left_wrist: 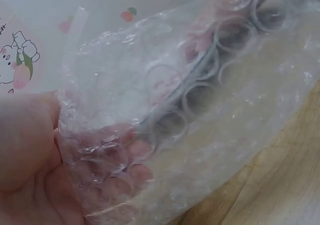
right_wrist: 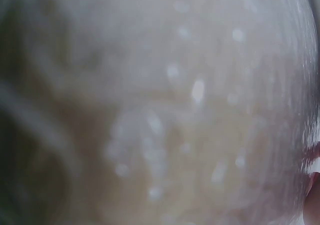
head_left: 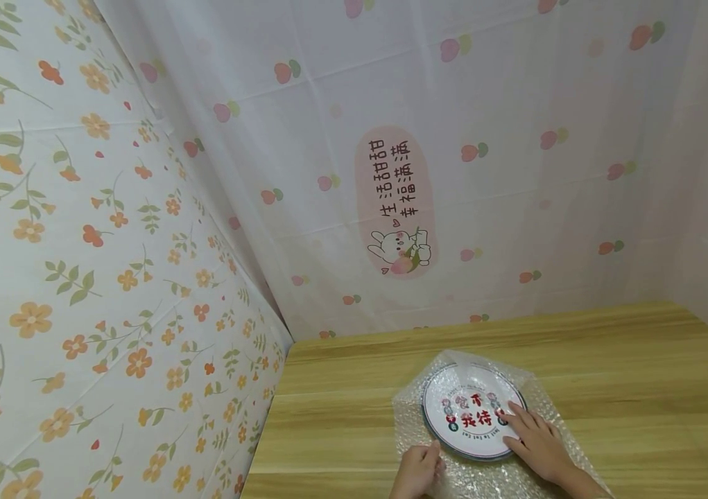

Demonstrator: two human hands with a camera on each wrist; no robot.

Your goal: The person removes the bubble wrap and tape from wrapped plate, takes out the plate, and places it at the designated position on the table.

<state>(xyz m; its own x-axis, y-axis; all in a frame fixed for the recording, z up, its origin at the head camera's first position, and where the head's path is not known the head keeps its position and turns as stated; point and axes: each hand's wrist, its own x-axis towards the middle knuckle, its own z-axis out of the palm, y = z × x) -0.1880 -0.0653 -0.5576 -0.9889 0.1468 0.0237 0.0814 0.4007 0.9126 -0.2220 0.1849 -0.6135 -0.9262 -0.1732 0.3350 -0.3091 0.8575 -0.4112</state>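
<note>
A round white plate (head_left: pixel 469 381) with a dark rim and red lettering lies face up on a sheet of clear bubble wrap (head_left: pixel 410 419) in the head view. My left hand (head_left: pixel 417 470) pinches the wrap near the plate's lower left edge. Up close in the left wrist view, the bubble wrap (left_wrist: pixel 240 130) covers the fingertips of that hand, and the plate's edge shows blurred through it. Over the plate's right rim, my right hand (head_left: pixel 541 443) rests with its fingers extended. Blurred bubble wrap (right_wrist: pixel 175 135) fills most of the right wrist view.
The wood-grain table (head_left: pixel 341 388) extends to both sides of the wrap. Behind it hangs a pale curtain (head_left: pixel 516 208) with a fruit print and a rabbit picture. A flowered sheet (head_left: pixel 110 277) closes off the left side.
</note>
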